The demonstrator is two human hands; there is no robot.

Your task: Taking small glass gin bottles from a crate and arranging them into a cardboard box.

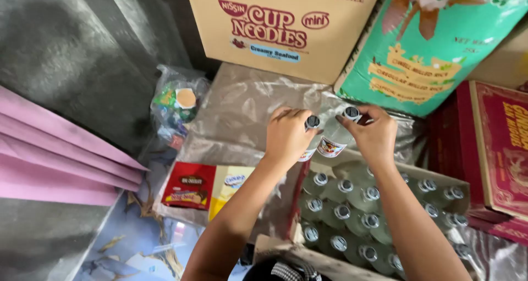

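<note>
My left hand (287,135) grips the neck of a clear glass bottle (311,123) with a grey cap. My right hand (375,135) holds a second capped bottle (333,143) with a white and red label. Both bottles are held just above the far edge of an open cardboard box (434,174). Several more clear capped bottles (342,210) stand upright in rows inside the box, below my forearms.
A large tan carton (280,22) and a teal sack (434,50) stand at the back. Clear plastic sheeting (242,110) covers goods beneath. A red packet (190,185) and a yellow packet (228,185) lie left. Pink fabric (55,154) is far left, a red box (503,143) at right.
</note>
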